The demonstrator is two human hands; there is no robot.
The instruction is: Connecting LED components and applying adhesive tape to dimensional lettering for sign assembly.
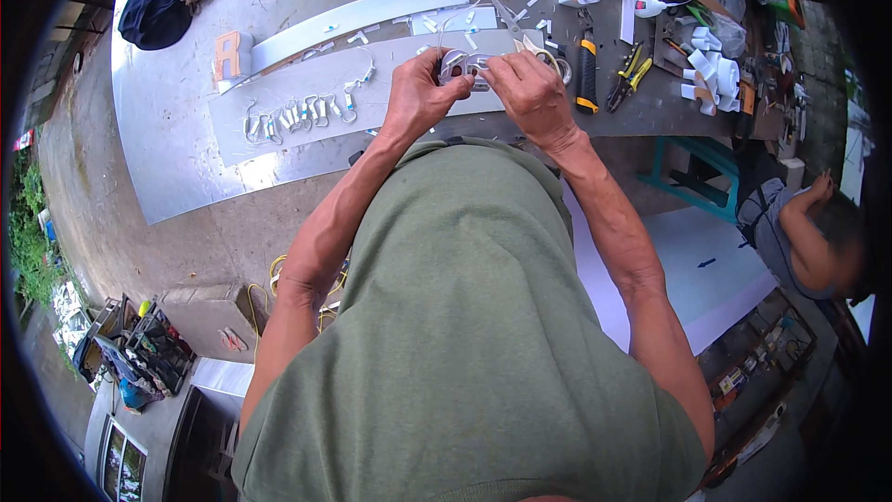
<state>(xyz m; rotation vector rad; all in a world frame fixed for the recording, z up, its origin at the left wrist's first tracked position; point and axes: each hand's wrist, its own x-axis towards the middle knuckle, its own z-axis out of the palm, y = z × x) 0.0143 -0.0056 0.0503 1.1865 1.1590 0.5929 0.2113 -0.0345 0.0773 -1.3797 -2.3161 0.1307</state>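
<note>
A small whitish hollow shell with raised walls (455, 61), perhaps a letter for a sign, is held up over the workbench between my two hands. My left hand (418, 98) grips its left side, thumb along the near edge. My right hand (531, 93) is closed at its right side, fingers pinched together; anything small between those fingertips is hidden. To the left, a wired string of small white light modules (297, 114) lies on a grey sheet (242, 144). Just beyond my right hand are scissors (506, 17) and a roll of tape (563, 70).
Right of my hands lie a yellow-black utility knife (586, 70), yellow-handled pliers (632, 79) and curled white strips (714, 74). A letter-shaped box (232, 56) stands left, near a long white strip (372, 19). A teal stool (692, 172) and another person (790, 228) are at the right.
</note>
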